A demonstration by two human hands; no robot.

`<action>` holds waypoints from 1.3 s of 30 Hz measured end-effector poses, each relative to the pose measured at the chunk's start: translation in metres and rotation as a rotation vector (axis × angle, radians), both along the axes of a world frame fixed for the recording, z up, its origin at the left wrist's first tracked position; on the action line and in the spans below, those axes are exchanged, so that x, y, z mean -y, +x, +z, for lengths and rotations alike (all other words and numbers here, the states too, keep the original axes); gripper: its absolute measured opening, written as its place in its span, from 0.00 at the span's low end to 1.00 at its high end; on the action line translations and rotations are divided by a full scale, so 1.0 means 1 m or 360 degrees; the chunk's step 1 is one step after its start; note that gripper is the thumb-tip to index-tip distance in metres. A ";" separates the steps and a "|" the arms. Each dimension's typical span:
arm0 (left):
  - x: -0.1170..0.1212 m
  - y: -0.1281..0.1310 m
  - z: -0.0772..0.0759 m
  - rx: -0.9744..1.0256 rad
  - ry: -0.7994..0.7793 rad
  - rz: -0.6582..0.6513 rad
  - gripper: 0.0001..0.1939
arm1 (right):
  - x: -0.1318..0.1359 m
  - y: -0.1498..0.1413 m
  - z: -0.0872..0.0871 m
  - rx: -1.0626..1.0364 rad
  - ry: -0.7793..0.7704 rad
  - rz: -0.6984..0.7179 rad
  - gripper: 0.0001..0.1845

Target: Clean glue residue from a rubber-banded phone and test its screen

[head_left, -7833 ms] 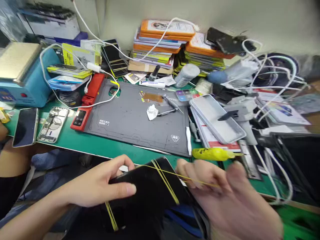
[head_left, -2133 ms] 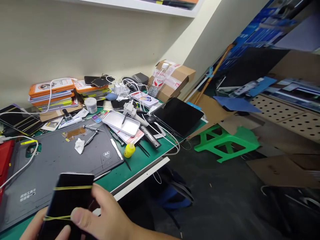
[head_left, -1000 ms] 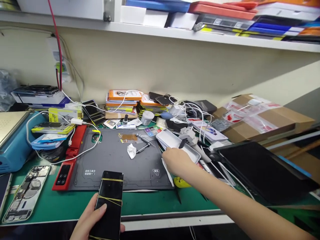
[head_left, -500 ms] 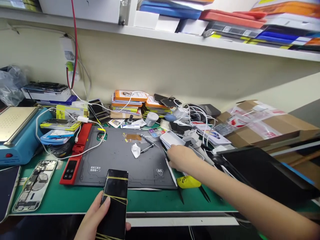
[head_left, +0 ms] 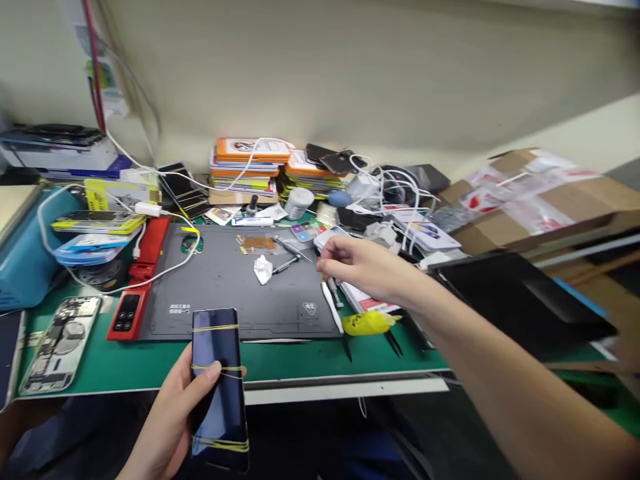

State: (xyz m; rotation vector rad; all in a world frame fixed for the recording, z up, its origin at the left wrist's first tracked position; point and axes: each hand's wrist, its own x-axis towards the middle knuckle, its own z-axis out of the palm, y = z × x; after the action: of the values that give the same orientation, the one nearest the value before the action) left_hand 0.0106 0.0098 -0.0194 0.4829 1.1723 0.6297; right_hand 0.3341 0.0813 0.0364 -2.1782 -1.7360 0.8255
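Note:
My left hand [head_left: 180,393] is wrapped round a black smartphone [head_left: 219,383], screen up, in front of the bench edge. Yellow rubber bands circle the phone near its top, middle and bottom. Over the right edge of the dark grey work mat [head_left: 215,280] hovers my right hand [head_left: 345,263], its thumb and fingers drawn together in a pinch. Whatever may be between those fingertips is too small to tell. Below that hand lie a white stick-like tool [head_left: 332,307] and a yellow wrapped item [head_left: 369,323]. A crumpled white tissue [head_left: 263,269] and a slim screwdriver [head_left: 291,248] rest on the mat.
An opened phone [head_left: 63,343] lies on the green bench at left, near a red device [head_left: 129,312] with buttons. Stacked orange boxes [head_left: 253,149] and tangled white cables [head_left: 400,187] fill the back. A cardboard box [head_left: 545,200] and a black panel [head_left: 520,320] stand right.
The view has tipped downward, and the shelf has mostly left it. My right hand has lifted off the items beside the mat. My left hand keeps hold of the banded phone.

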 end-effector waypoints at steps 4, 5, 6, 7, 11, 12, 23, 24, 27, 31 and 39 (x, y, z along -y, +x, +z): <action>0.000 0.003 -0.005 -0.0084 -0.0060 -0.0085 0.40 | 0.012 -0.011 0.003 -0.0611 0.0328 -0.0146 0.05; -0.001 0.003 -0.007 -0.0124 -0.0060 -0.0097 0.40 | 0.016 -0.013 0.004 -0.0809 0.0442 -0.0156 0.07; -0.002 0.002 -0.008 -0.0168 -0.0045 -0.0091 0.39 | 0.021 -0.015 0.005 -0.0958 0.0543 -0.0154 0.08; -0.004 0.001 -0.009 -0.0211 -0.0023 -0.0081 0.40 | 0.025 -0.017 0.007 -0.1034 0.0620 -0.0130 0.09; -0.014 -0.003 -0.004 -0.0362 0.0039 -0.0071 0.43 | 0.038 -0.020 0.011 -0.1134 0.0660 -0.0050 0.09; -0.016 -0.002 -0.001 -0.0397 0.0047 -0.0072 0.43 | 0.040 -0.020 0.012 -0.1157 0.0631 -0.0040 0.09; 0.000 0.002 0.019 -0.0297 -0.0129 -0.0555 0.40 | 0.069 -0.050 -0.011 -0.1932 0.0047 0.0149 0.11; 0.004 0.003 0.019 -0.0297 -0.0196 -0.0639 0.40 | 0.076 -0.058 -0.017 -0.2045 -0.0042 0.0198 0.12; 0.016 0.009 0.018 -0.0260 -0.0294 -0.0793 0.41 | 0.099 -0.079 -0.039 -0.2403 -0.0276 0.0226 0.17; 0.027 0.019 0.008 -0.0037 -0.0342 -0.0832 0.39 | 0.125 -0.091 -0.069 -0.2638 -0.0276 -0.0079 0.17; 0.034 0.017 -0.009 0.0014 -0.0549 -0.0797 0.38 | 0.155 -0.103 -0.084 -0.2869 -0.0098 -0.0298 0.12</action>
State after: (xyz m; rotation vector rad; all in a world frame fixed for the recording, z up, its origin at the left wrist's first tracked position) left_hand 0.0281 -0.0241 -0.0287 0.4530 1.0686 -0.0036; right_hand 0.2314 -0.0736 -0.0475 -0.6882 -0.4879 1.8133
